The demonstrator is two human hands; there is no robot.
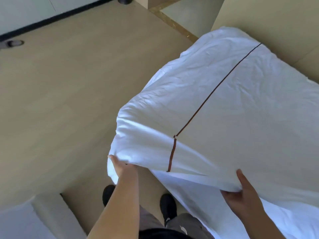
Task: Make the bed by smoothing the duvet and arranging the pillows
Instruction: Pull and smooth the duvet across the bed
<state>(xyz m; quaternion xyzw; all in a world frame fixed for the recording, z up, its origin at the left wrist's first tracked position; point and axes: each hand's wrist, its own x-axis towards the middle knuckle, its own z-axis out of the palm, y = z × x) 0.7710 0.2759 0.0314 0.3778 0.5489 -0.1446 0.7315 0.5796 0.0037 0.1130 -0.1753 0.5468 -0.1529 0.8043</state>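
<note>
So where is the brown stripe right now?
Head view: the brown stripe runs diagonally across the duvet, right of centre, and bends down over its near edge between the left hand and the right hand.

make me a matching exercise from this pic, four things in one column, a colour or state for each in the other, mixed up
Column one
1. duvet
2. stripe
3. shoes
4. left hand

Column two
A. black
B. grips the duvet's near corner
C. white and wrinkled
D. brown

Pairs: 1-C, 2-D, 3-A, 4-B
</note>
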